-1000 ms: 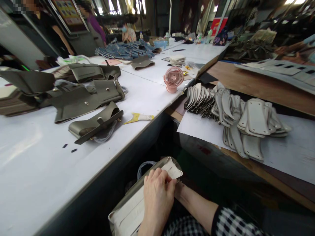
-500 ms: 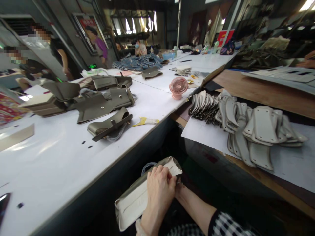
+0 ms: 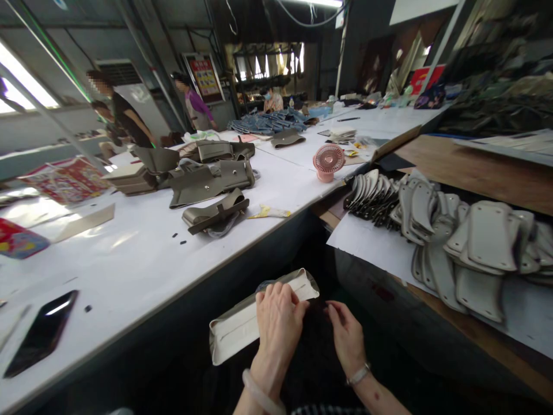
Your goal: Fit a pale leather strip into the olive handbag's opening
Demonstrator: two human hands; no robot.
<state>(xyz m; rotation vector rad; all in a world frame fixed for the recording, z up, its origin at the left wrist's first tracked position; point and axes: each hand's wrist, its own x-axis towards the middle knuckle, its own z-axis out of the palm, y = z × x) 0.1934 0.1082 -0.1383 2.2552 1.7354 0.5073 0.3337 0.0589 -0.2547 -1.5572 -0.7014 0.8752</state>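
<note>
- Off-white and olive, the long piece (image 3: 235,333) sits just beside the white table (image 3: 142,268), gripped near its right end by the left hand (image 3: 280,323), fingers curled.
- Right hand (image 3: 349,340) hangs near, thumb and forefinger narrow; whether they hold anything, I cannot tell.
- Firm, flat gripping likely helps.
- Red sign (image 3: 425,79), framed poster (image 3: 204,78): nothing legible.

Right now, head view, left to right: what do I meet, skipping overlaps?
Phone → olive piece nearest the front edge of the white table → left hand → right hand → topmost large pale panel.
</note>
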